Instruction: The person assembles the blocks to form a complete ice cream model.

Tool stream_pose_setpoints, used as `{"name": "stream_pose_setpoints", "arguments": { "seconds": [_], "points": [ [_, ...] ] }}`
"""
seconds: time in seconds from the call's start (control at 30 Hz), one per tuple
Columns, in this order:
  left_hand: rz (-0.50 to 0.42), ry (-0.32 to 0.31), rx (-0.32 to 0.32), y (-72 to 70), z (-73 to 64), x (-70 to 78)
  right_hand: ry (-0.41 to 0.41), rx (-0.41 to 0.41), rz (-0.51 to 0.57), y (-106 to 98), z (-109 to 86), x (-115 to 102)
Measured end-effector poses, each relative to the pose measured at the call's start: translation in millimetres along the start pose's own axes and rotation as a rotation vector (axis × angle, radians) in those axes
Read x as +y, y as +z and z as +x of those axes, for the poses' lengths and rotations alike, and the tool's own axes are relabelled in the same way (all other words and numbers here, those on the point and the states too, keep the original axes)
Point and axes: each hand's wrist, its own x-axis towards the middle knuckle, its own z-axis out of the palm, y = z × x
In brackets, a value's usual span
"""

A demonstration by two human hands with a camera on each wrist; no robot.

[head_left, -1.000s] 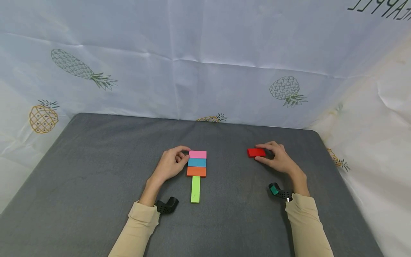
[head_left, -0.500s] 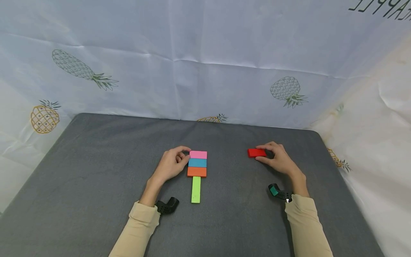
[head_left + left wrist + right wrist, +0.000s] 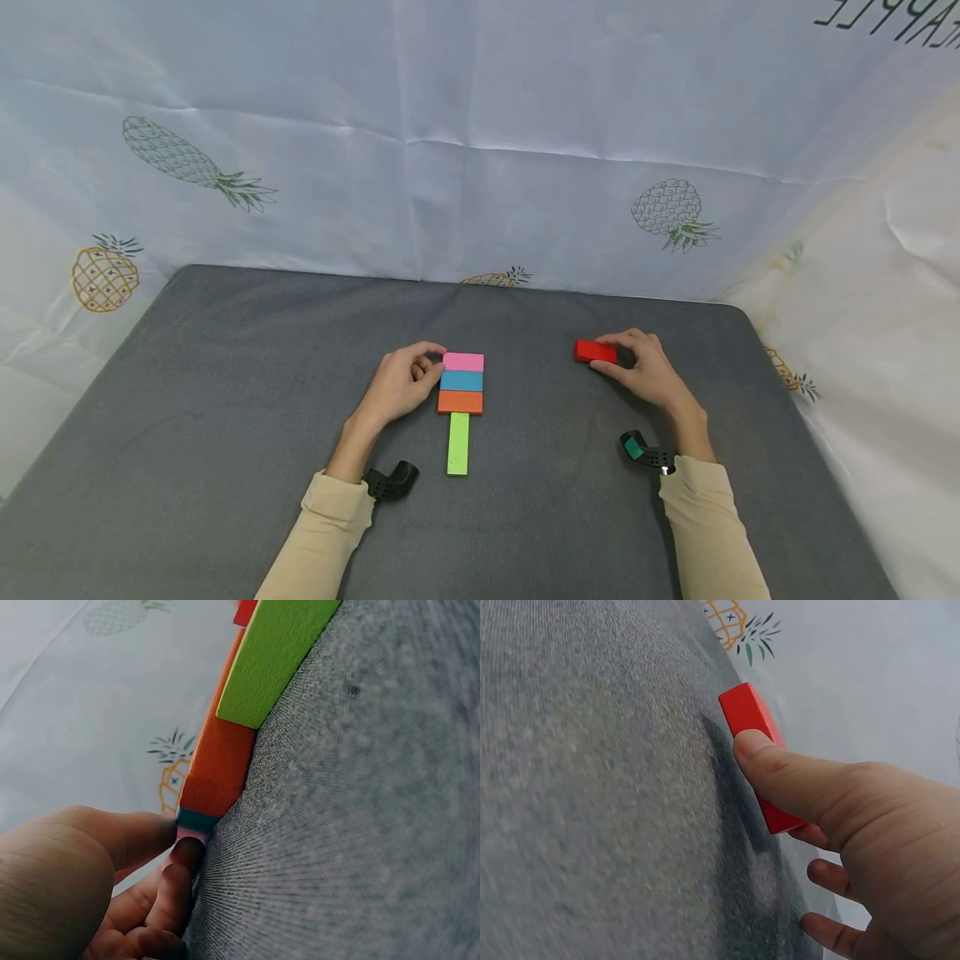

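Note:
In the head view, a pink block (image 3: 463,362), a blue block (image 3: 461,381) and an orange block (image 3: 461,402) lie edge to edge. A light green block (image 3: 458,443) lies lengthwise below them, its far end against the orange one. My left hand (image 3: 406,379) pinches the left end of the pink block, thumb and index finger at its edges. Off to the right, my right hand (image 3: 651,371) grips a red block (image 3: 595,351) between thumb and fingers. The right wrist view shows the red block (image 3: 744,709) raised over the cloth, a dark shadow beneath it.
A dark grey cloth (image 3: 247,417) covers the table. Behind it hangs a pale sheet (image 3: 450,125) printed with pineapples. Black wrist cameras, the left one (image 3: 392,482) and the right one (image 3: 647,452), sit low beside the forearms.
My right hand has raised the red block and shifted it slightly to the left. The left hand and the row of blocks stay practically where they were.

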Motion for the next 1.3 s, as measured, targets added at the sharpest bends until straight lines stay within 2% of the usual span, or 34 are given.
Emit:
{"name": "stream_pose_setpoints", "arguments": {
  "seconds": [0.2, 0.6, 0.83, 1.3],
  "points": [
    [-0.001, 0.007, 0.004, -0.1, -0.3, -0.6, -0.029, 0.036, 0.003, 8.9, 4.6, -4.9],
    [-0.004, 0.01, 0.006, -0.1, -0.6, 0.4, -0.039, 0.037, 0.005, 19.8, 11.9, -18.9],
    [-0.01, 0.007, 0.005, -0.6, -0.5, 0.2, -0.029, 0.04, 0.049, 25.5, 20.2, -31.6],
    [-0.008, -0.005, -0.001, -0.6, -0.5, 0.2, -0.08, 0.059, 0.09, 35.1, 34.3, -59.4]
  ]
}}
